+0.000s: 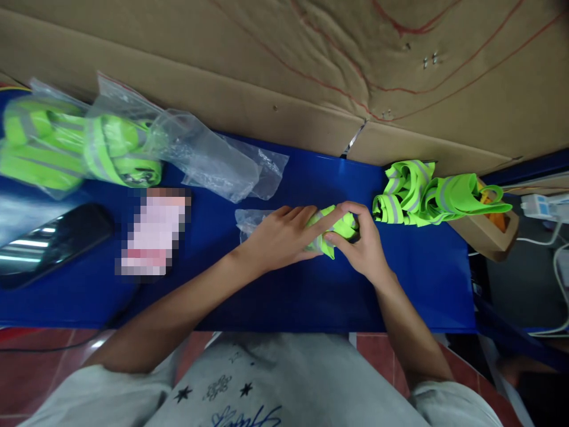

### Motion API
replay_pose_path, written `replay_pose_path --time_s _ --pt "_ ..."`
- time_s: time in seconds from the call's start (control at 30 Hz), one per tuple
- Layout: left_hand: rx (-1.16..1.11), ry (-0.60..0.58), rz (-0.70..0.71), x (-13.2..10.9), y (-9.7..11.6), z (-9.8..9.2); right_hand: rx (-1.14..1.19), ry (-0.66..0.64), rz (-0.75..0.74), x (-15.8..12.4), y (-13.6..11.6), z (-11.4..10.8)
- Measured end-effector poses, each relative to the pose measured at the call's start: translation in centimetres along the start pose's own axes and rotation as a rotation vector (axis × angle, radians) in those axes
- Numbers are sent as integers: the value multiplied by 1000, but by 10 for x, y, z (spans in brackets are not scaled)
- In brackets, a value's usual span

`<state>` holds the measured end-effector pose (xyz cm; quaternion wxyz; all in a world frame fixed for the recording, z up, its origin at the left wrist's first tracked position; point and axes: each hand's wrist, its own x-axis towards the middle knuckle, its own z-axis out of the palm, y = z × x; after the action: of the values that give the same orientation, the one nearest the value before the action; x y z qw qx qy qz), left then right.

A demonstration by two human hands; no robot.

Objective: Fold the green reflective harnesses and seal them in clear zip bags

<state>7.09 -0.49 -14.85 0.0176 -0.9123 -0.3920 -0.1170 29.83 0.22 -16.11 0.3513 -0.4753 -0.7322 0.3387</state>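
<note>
A small roll of neon-green reflective strap (344, 225) with grey stripes is held between my two hands above the blue table. My right hand (367, 249) curls its thumb and forefinger around the roll's right end. From the left, my left hand (284, 237) wraps over the other end, and its palm hides part of the roll. A clear plastic bag (249, 222) shows beside the left hand's knuckles; whether that hand touches it I cannot tell. Loose reflective straps (448, 196) of the same kind lie heaped to the right of my right hand.
Bagged green rolls (48, 142) and clear bags (213, 157) lie at the back left. A dark phone-like object (53, 243) and a pixelated item (153, 231) rest nearer. Cardboard (267, 112) walls the back. A small carton (484, 237) and white cables (555, 237) are at right.
</note>
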Motion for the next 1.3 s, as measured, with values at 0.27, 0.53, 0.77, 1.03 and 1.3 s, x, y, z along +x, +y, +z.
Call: replay_pose_path --time_s 0.27,0.53,0.77,1.03,1.3 --pt "-94 15 -130 11 9 12 115 60 224 -7 2 19" --pt "-126 34 -157 8 2 13 94 -23 157 -4 -2 4" --pt "19 -74 4 22 28 1 347 -93 321 -5 -2 31" --pt "-15 -87 -70 24 33 -8 503 -664 241 -5 9 -9" --pt "-527 -189 22 12 35 -34 314 -655 -75 -6 2 -7"
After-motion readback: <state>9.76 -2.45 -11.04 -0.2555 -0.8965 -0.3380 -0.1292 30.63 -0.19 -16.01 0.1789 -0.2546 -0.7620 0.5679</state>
